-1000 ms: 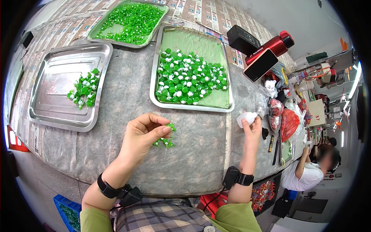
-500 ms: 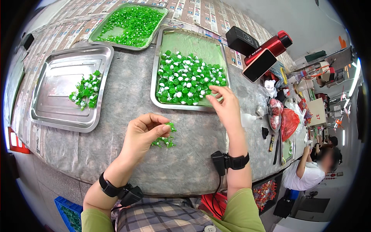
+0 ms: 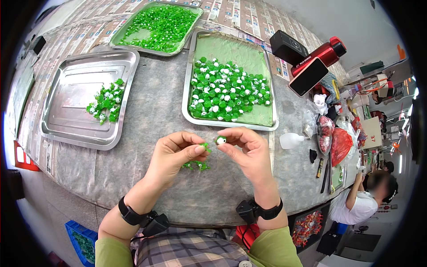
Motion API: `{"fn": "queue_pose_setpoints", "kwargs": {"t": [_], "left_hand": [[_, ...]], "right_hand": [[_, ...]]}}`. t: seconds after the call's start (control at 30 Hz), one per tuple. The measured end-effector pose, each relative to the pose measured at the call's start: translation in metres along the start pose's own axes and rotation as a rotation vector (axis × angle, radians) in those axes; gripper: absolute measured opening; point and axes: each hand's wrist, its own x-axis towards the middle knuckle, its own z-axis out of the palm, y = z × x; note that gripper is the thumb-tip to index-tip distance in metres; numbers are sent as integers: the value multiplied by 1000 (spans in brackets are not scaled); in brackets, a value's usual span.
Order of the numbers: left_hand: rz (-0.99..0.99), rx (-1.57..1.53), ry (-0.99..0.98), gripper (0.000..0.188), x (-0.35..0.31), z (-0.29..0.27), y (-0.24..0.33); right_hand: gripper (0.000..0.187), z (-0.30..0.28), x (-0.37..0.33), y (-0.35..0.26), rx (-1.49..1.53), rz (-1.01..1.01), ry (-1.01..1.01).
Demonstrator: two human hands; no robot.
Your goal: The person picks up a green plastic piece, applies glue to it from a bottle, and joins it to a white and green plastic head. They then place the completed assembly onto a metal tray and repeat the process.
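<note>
My left hand (image 3: 168,155) pinches a small green plastic piece (image 3: 206,146) between thumb and fingertips. Close beside it, my right hand (image 3: 251,155) grips a round green-and-white bead-like head (image 3: 220,140) with a dark spot; the two parts look slightly apart. Several loose green pieces (image 3: 195,165) lie on the table below my left fingers. Beyond my hands, a metal tray (image 3: 231,46) with a green lining holds a heap of green-and-white heads (image 3: 227,91). At the left, a metal tray (image 3: 71,100) carries a cluster of green-and-white figures (image 3: 106,103) on its right side.
A far tray (image 3: 116,41) contains many small green pieces. At the right stand a black box (image 3: 287,46), a red bottle (image 3: 327,51) and a phone (image 3: 308,76), with a white squeeze bottle (image 3: 291,140) nearer. A person in a white shirt (image 3: 351,208) sits farther right.
My right hand has come from the edge of the lined tray toward my left hand, now with a green-and-white head in its fingers. My left hand keeps its green piece. The whole view has shifted slightly.
</note>
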Motion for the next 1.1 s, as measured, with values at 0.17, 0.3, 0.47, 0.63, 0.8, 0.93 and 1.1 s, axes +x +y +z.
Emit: {"fn": "queue_pose_setpoints", "kwargs": {"t": [0.17,0.3,0.47,0.63,0.8,0.93,1.1], "left_hand": [[4,-48,-15,13,0,2,2],[9,-42,-6,12,-1,2,2],[31,18,10,11,-2,6,3],[90,153,58,11,-3,7,1],[85,226,52,10,-4,8,1],[280,394,51,8,-5,9,-3],[466,721,34,9,-7,10,2]], "right_hand": [[23,6,-6,-1,114,1,-51],[25,8,-9,-2,239,111,-59],[23,6,-10,-4,363,110,-20],[19,6,-11,-3,307,80,-19],[19,7,-11,0,163,35,-15],[19,9,-13,-2,90,72,-20],[20,6,-11,-6,274,188,-70]]}}
